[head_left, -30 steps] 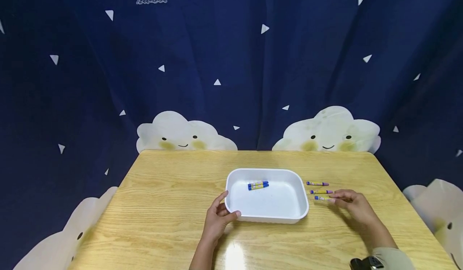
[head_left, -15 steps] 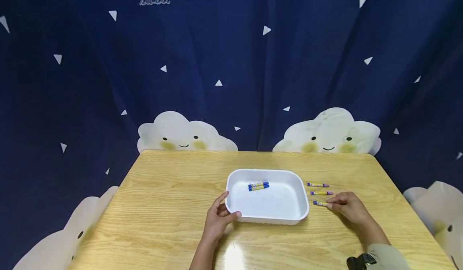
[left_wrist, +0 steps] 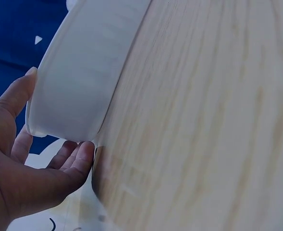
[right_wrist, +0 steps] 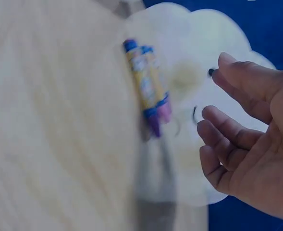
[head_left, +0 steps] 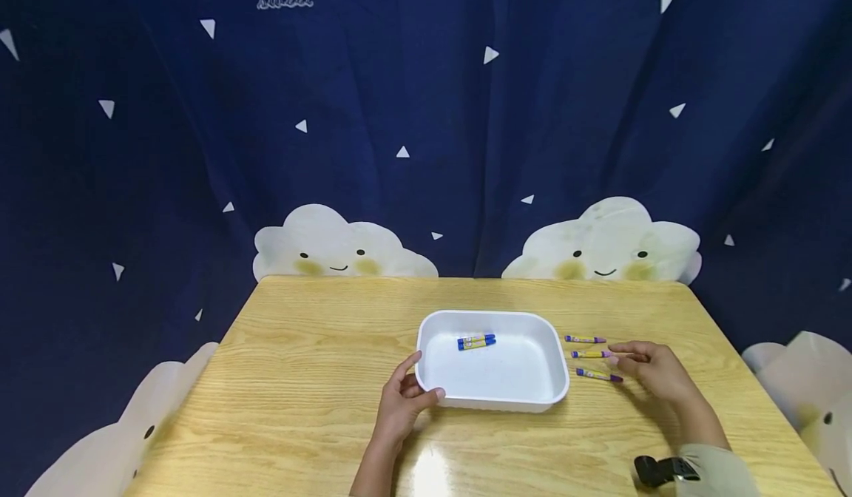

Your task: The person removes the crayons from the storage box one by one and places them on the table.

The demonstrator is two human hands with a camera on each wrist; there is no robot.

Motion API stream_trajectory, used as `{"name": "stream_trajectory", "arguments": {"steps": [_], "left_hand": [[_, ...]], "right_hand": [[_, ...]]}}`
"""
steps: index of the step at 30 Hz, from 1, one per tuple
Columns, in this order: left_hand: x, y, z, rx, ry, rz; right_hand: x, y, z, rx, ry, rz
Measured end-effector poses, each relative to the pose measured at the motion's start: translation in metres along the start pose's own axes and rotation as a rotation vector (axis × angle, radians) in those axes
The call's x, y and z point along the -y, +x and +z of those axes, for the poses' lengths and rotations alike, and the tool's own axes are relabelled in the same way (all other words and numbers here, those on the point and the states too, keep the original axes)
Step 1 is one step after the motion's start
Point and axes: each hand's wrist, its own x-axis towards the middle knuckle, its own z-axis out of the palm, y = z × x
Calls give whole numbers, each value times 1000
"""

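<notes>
One pale sleeve (head_left: 715, 471) nearest, on the right arm, black device (head_left: 665, 471) at its cuff. Left hand (head_left: 397, 407) next: holding the white tray (head_left: 522, 364) at its near-left corner, thumb at the near side, forefinger at the left side, fingers curled round. Tray sits upright on the wood table (head_left: 319, 356). Right hand (head_left: 657, 375) is right of the tray, fingers loosely bent, holding nothing; thumb and forefinger a little apart. Wrist view is blurry but shows a gap between fingers and crayons. Three crayons lie on the table between tray and right hand, spaced apart, roughly parallel: near crayon (head_left: 599, 375) dark purple tip, middle crayon (head_left: 589, 354) pinkish tip by the fingertips, far crayon (head_left: 584, 339) mauve tip. Blue pair (head_left: 476, 343) in the tray, toward its far-left part, side by side. Beyond the table: smiling clouds (head_left: 606, 242) printed on a navy curtain (head_left: 373, 97), white triangles above.
</notes>
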Motion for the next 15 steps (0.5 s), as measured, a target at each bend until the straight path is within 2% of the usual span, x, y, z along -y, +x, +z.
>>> {"name": "stream_trajectory", "arguments": {"steps": [7,15], "left_hand": [[0,3,-1,13,1,-23],[-1,0,1,3,4,-6]], "right_hand": [[29,-1,0,-14,28,-41],[58,7,7,15,94,-143]]}}
